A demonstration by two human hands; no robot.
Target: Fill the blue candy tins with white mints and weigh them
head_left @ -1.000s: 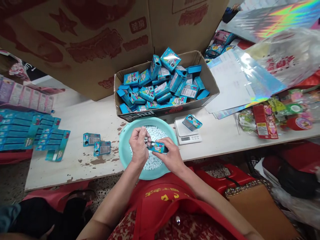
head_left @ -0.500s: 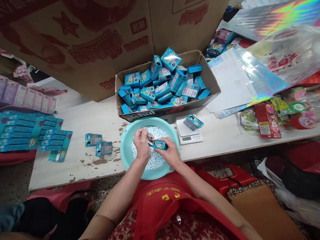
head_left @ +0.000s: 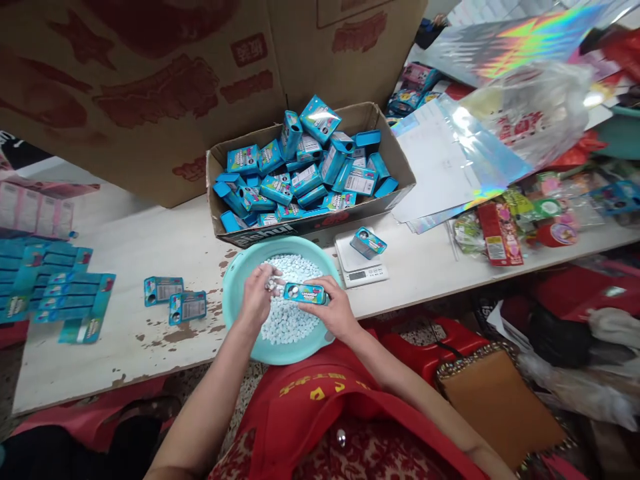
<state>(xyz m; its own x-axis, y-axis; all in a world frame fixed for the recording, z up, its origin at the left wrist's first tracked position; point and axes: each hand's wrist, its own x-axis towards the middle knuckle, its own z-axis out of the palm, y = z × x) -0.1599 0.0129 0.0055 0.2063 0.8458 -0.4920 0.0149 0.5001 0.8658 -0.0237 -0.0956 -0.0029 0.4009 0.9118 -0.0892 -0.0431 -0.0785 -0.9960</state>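
Observation:
My right hand (head_left: pixel 336 310) grips a small blue candy box (head_left: pixel 313 294) over the bowl. The box's printed top faces up, and white pieces show in the round hole at its left end. Just left of that hole, my left hand (head_left: pixel 256 298) is curled around several small white candies (head_left: pixel 271 285). Beneath both hands, a turquoise bowl (head_left: pixel 231 325) holds a heap of the same white candies (head_left: pixel 287 325). A white digital scale (head_left: pixel 367 275) stands right of the bowl, with another blue box (head_left: pixel 369 243) lying on it.
Behind the bowl, an open cardboard carton (head_left: pixel 400 190) is full of blue boxes. Two blue boxes (head_left: pixel 188 307) lie to the left, near stacked blue packs (head_left: pixel 75 300). A large carton (head_left: pixel 165 153) stands behind. Shiny sheets (head_left: pixel 435 160) and colourful packets (head_left: pixel 500 233) lie right.
My left hand has drawn back left from the box's hole, with candies showing in its fingers. The box's top is turned more toward me. The whole view has shifted somewhat.

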